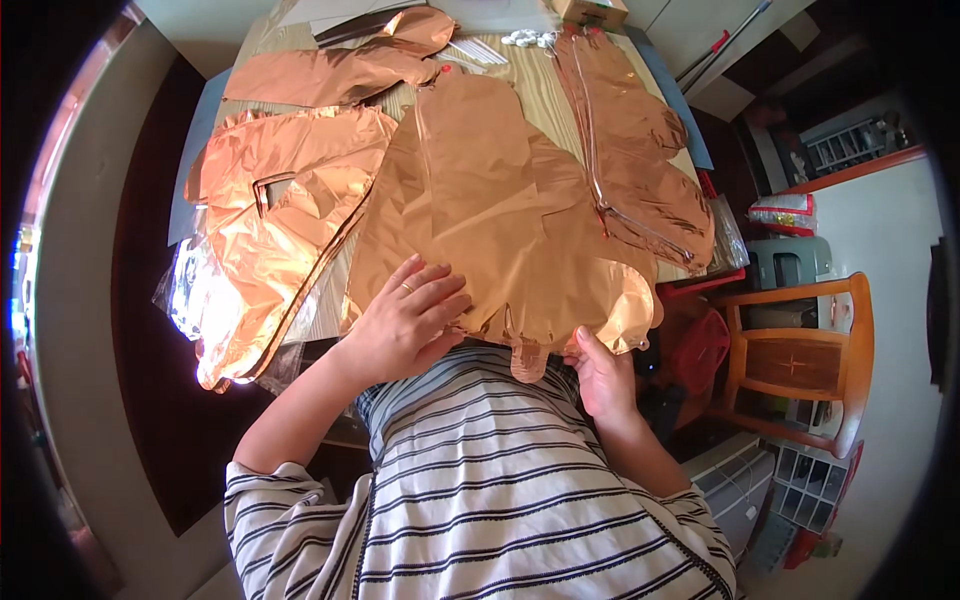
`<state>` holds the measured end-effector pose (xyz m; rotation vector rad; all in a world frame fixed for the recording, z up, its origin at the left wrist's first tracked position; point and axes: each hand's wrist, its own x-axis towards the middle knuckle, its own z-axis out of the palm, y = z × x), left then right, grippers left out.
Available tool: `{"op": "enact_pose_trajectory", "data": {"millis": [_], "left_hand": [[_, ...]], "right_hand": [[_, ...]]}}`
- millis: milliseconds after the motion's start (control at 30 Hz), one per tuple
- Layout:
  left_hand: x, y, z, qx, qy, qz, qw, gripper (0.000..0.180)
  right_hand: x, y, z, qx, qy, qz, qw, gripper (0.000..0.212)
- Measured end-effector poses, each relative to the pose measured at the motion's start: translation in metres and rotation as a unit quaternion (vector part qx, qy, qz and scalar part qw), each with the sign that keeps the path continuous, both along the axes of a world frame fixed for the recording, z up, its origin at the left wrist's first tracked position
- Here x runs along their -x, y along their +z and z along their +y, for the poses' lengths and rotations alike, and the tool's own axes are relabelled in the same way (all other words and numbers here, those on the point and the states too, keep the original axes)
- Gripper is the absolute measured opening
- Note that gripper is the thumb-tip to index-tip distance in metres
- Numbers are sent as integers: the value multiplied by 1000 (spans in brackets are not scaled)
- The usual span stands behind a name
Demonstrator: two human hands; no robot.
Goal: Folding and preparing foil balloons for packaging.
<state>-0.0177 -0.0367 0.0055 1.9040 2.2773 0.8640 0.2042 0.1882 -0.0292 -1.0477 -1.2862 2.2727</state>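
Observation:
A large flat copper-coloured foil balloon [480,210] lies across the near middle of the table, and its lower edge with a short tab hangs over the front by my striped top. My left hand [408,310], with a ring on one finger, rests on the foil's lower left, fingers stretched out over it. At the lower right edge my right hand [600,375] has its thumb on the near side and its fingers partly hidden behind the foil, gripping the edge there. To the left is another crumpled foil balloon [290,200] with a rectangular opening.
More flat foil lies at the back left [320,75] and on the right [635,150]. White sticks [478,50] and small white pieces [528,39] sit at the table's back, near a cardboard box [595,12]. A wooden chair [795,365] stands to the right.

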Motion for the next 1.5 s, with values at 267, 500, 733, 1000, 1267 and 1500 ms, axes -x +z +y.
{"op": "enact_pose_trajectory", "data": {"millis": [267, 500, 733, 1000, 1267, 1500], "left_hand": [[-14, -3, -1, -9, -25, -21, 999, 58], [-20, -16, 5, -59, -19, 120, 991, 46], [-22, -12, 3, -111, -19, 166, 980, 32], [-27, -14, -4, -120, 13, 181, 976, 28], [-30, -20, 0, -118, 15, 156, 981, 31], [-28, -19, 1, -120, 7, 135, 984, 31]], "right_hand": [[2, 13, 0, 69, -64, 4, 996, 33], [2, 12, -2, 87, -58, -4, 995, 31], [4, 23, -5, 2, -35, 4, 999, 33], [22, 16, 4, -88, -63, 44, 993, 52], [18, 28, 16, -103, -51, -44, 992, 48], [14, 13, 12, -180, -81, -7, 980, 22]]}}
